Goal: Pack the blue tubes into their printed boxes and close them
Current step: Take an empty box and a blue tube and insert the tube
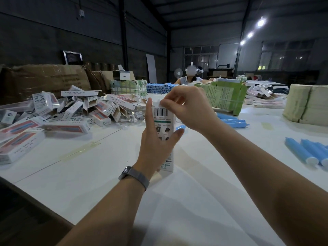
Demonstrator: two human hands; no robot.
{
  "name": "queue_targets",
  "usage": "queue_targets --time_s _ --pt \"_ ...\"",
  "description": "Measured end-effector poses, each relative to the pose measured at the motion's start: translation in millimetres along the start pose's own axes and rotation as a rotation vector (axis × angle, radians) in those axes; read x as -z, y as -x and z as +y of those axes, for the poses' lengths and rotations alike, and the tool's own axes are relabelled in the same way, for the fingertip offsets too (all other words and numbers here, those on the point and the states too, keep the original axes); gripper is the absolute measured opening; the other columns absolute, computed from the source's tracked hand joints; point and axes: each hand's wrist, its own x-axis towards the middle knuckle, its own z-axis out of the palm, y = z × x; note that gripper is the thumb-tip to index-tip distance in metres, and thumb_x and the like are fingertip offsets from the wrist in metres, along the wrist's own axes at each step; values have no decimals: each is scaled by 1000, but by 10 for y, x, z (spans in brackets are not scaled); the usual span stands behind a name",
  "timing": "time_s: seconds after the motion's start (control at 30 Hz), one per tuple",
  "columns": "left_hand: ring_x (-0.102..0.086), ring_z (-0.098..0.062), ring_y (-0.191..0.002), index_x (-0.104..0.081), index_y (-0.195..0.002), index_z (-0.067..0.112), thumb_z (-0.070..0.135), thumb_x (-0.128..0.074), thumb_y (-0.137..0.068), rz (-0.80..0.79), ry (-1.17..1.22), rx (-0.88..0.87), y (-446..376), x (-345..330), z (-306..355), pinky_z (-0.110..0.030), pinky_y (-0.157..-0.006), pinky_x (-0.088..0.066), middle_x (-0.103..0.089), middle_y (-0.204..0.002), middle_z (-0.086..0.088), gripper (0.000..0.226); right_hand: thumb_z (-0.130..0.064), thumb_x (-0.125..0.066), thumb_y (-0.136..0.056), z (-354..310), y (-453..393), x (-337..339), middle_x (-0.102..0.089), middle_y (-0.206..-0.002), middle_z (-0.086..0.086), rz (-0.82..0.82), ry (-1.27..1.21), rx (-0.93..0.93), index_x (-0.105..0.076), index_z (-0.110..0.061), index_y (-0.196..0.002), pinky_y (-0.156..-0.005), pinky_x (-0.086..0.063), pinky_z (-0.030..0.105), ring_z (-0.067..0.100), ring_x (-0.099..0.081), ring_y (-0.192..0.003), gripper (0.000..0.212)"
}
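The printed box's (162,132) contents were hidden; it was gripped upright by the left hand (156,141), its top flap pinched by the right hand (188,109).

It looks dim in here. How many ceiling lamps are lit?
3, in a slanting row upper right: the brightest lamp highest, a second lamp below-left, a third lamp lowest, by the post. Glints in the windows may be more lamps or reflections.

Near edge of white table (177,210) bare, open to reach. Heap of printed boxes (58,112) crowds left side; blue tubes (308,153) at right edge; green bundle (225,98) blocks far side.
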Motion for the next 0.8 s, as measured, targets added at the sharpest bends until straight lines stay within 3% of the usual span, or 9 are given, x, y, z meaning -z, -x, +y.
queue_targets --time_s 0.1,0.27,0.43,0.57,0.67,0.8 --pt "-56 22 -99 6 -144 64 16 -77 -84 -28 -34 -7 -6 16 -74 3 -71 -41 -45 -106 60 113 -32 -71 -88 -24 3 6 -57 -65 -26 2 47 0 -64 -30 -74 -59 -48 15 -3 -60 -65 16" --pt "-57 19 -99 5 -148 57 8 -75 -83 -19 -42 -23 -2 6 -88 2 -69 -42 -44 -108 59 114 -28 -72 -88 -74 -4 43 -60 -69 -17 -14 67 37 -69 -21 -75 -69 -55 33 7 -62 -72 14" --pt "-54 24 -99 8 -142 65 6 -75 -83 -21 -37 -23 -22 23 -107 4 -68 -41 -38 -110 63 118 -26 -71 -89 -104 16 3 -57 -70 -18 -14 11 16 -72 -14 -79 -64 -47 20 1 -56 -69 15" --pt "-60 15 -97 6 -141 68 7 -74 -82 -12 -43 -41 -13 11 -97 0 -69 -44 -48 -111 52 117 -28 -70 -89 -138 -2 30 -57 -71 -15 -36 83 12 -71 -18 -77 -68 -52 31 10 -58 -73 16" --pt "-61 15 -92 6 -139 71 7 -74 -80 -9 -52 -47 4 7 -60 1 -66 -44 -45 -114 39 118 -27 -72 -88 -141 -60 157 -56 -71 -16 -167 83 22 -68 -22 -74 -71 -52 32 9 -58 -72 15" --pt "-57 18 -96 -1 -137 70 4 -73 -80 -6 -40 -34 -4 6 -84 1 -67 -43 -47 -108 53 114 -27 -72 -87 -129 -57 135 -62 -73 -13 -147 37 4 -74 -18 -78 -73 -54 36 11 -61 -73 13"
